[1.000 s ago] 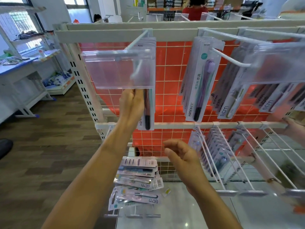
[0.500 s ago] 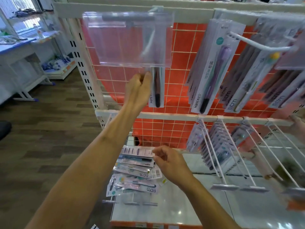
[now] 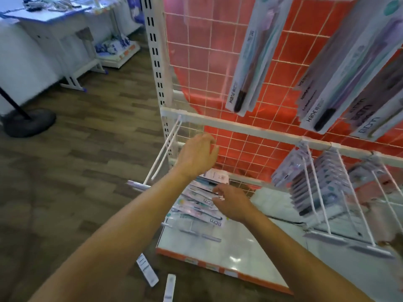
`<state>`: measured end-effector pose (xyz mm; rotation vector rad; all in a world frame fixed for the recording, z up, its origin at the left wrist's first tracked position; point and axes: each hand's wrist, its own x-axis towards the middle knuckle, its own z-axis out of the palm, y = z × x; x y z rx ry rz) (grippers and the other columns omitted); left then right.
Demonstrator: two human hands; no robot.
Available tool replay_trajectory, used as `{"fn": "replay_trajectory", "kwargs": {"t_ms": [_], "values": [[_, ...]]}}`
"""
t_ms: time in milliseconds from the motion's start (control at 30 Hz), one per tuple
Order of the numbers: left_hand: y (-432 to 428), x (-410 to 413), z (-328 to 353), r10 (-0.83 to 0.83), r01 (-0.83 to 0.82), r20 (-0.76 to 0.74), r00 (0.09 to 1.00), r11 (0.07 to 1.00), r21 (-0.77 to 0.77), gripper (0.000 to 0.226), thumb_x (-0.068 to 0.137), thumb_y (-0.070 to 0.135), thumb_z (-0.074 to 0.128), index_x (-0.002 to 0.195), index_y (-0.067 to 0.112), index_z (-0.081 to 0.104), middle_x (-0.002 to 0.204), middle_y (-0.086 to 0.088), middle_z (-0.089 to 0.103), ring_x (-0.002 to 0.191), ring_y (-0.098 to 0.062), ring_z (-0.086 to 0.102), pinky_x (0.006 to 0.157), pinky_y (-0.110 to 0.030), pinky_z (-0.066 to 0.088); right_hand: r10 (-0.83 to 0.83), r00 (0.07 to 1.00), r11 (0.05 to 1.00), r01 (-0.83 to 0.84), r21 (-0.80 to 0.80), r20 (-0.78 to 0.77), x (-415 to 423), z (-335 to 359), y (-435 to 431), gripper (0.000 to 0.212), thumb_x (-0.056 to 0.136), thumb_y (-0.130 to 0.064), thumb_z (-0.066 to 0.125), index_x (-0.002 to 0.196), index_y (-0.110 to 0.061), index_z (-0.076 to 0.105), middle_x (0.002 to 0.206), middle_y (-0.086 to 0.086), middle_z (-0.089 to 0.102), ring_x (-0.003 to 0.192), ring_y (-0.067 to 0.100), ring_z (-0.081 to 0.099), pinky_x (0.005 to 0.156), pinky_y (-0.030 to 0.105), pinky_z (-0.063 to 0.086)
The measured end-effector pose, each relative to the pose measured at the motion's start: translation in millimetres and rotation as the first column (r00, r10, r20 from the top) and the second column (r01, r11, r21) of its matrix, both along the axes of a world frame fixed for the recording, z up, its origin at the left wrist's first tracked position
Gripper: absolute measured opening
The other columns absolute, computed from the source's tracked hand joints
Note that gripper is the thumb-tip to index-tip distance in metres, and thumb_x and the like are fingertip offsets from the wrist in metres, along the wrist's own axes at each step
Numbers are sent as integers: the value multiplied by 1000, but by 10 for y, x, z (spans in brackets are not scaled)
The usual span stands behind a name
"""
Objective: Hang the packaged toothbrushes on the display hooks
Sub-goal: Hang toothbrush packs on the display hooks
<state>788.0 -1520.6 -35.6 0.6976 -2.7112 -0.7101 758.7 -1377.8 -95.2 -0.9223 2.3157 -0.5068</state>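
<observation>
A loose pile of packaged toothbrushes (image 3: 199, 204) lies on the white bottom shelf (image 3: 244, 251) of the rack. My right hand (image 3: 231, 203) reaches down over the pile, fingers curled at the top packs; the image is too blurred to show a grip. My left hand (image 3: 197, 155) hovers above the pile with relaxed fingers and holds nothing. An empty white double hook (image 3: 162, 156) sticks out just left of that hand. Hung packs (image 3: 246, 68) dangle from an upper hook, more (image 3: 340, 83) to the right.
An orange wire grid panel (image 3: 218, 62) backs the rack. Lower hooks on the right carry several packs (image 3: 316, 182). Two packs (image 3: 147, 270) lie on the wooden floor below the shelf edge. A white upright post (image 3: 156, 51) marks the rack's left side; a black stand base (image 3: 28, 124) sits far left.
My left hand let go of the hung pack on the upper hook and dropped toward the pile. My right hand moved down onto the pile. The view tilted downward.
</observation>
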Motion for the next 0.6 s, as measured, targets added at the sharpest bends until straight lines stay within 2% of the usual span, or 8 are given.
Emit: {"fn": "replay_trajectory", "kwargs": {"t_ms": [200,367,467,600], "values": [[-63,406,-506,-7,18,234,972,999,-44,29,96,28,50,119,13,58,120,-8,59,110,-27,54,91,-39,46,71,996,988,-64,143,-48,61,-422,-75,42,95,-26,53,136,-19,48,143,5,47,129,25,46,102,31,38],[-43,637,-990,25,19,439,898,995,-96,35,94,19,53,129,14,53,133,-10,53,117,-28,53,94,-41,48,90,992,980,-72,188,-88,197,-804,-33,49,90,-26,61,137,-21,47,142,4,49,129,24,46,104,34,41],[22,760,-1250,19,61,525,851,989,-134,34,91,14,55,125,13,53,124,-9,56,115,-28,52,91,-38,45,115,983,975,-85,204,-141,224,-1006,-27,51,88,-24,63,136,-19,46,138,5,51,124,24,48,101,33,43],[91,848,-1608,-26,149,573,819,974,-170,38,90,15,61,127,12,52,124,-10,55,114,-27,51,96,-38,44,146,969,976,-107,191,-201,198,-1245,-63,57,88,-23,63,140,-18,39,142,4,46,128,22,45,103,33,40]]}}
